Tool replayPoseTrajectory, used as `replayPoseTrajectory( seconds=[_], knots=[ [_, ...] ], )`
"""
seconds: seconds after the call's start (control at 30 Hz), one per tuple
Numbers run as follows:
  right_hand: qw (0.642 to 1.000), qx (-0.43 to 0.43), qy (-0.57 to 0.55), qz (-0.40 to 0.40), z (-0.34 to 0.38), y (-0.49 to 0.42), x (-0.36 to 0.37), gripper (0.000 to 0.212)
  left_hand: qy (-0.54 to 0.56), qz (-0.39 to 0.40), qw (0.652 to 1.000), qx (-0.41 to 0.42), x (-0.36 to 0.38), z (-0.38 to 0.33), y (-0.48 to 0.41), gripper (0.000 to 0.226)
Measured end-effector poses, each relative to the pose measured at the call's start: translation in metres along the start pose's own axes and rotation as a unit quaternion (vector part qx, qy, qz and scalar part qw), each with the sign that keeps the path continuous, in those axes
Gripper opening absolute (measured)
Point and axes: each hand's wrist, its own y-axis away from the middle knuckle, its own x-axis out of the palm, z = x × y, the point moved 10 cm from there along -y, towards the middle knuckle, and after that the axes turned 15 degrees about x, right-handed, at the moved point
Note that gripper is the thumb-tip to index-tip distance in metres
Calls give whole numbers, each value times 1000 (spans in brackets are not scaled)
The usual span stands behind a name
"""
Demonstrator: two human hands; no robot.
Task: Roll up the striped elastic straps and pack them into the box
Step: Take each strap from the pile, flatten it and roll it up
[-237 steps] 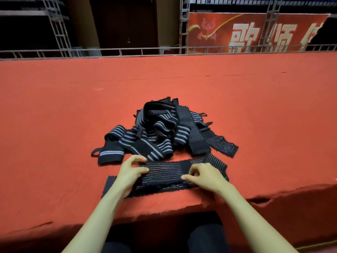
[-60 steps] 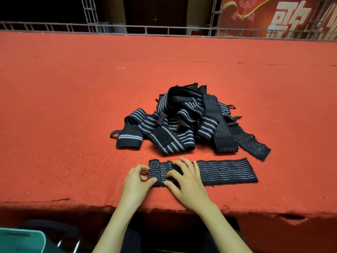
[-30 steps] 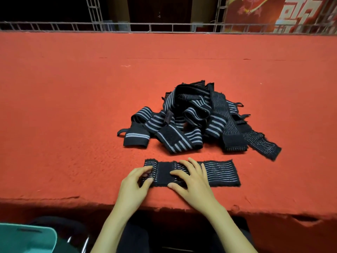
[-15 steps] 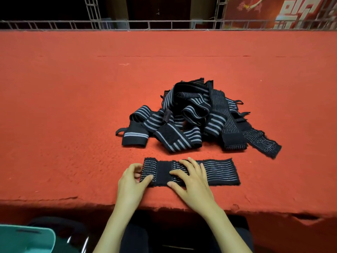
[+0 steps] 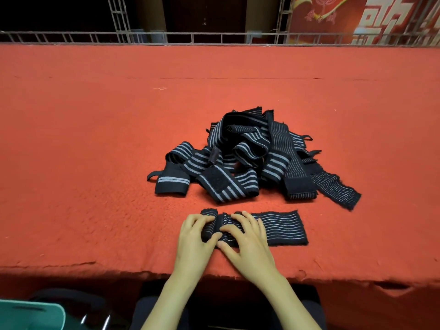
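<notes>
Before the pile [image 5: 250, 158], the left hand [image 5: 194, 238] curls its fingers round the strap [image 5: 282, 231] roll. The right hand [image 5: 248, 242] presses it, fingers spread. The banner [image 5: 357, 17] writing is cropped.

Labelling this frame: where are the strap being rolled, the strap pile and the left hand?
Strap being rolled [image 5: 281, 228]: head view, flat unrolled part.
Strap pile [image 5: 273, 166]: head view, striped band mid-pile.
Left hand [image 5: 194, 236]: head view, back of hand.

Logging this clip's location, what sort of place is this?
Probably a stage in an event hall: a wide red felt carpet, metal truss behind it, and a red banner with large white characters.
</notes>
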Motion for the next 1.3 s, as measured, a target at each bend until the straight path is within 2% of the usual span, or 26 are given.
replayPoseTrajectory(
  seconds=[0.13,0.23,0.3,0.4,0.47,0.57,0.67,0.83,1.0,1.13,1.3],
  knots=[
    [1000,-21,-4,-11,-4,1,-2,38,97,42,994,-30,3,2,-2,18],
    [999,-31,1,43,-9,-1,-4,53,149,75,984,-67,2,14,-3,34],
    [997,-35,12,73,-17,-4,-7,60,178,60,975,-121,2,28,0,36],
    [997,-16,29,72,-34,-9,-15,65,150,47,976,-149,7,33,3,39],
    [999,9,13,40,-42,-10,-22,63,144,39,976,-156,11,30,4,41],
    [999,46,-1,-11,-48,-10,-28,53,96,19,986,-133,12,25,1,41],
    [998,61,18,-24,-50,-9,-26,47,51,22,992,-112,13,16,-3,38],
    [997,45,42,-37,-48,-8,-25,43,96,-20,988,-118,6,13,-2,36],
    [999,7,50,6,-29,-8,-15,46,121,-80,978,-151,-22,26,8,33],
    [998,-22,47,46,-11,-9,-6,49,-5,-121,987,-107,-52,27,11,28],
    [999,-10,28,42,-15,-12,-7,49,-110,-88,989,39,-29,1,6,36]
  ],
)
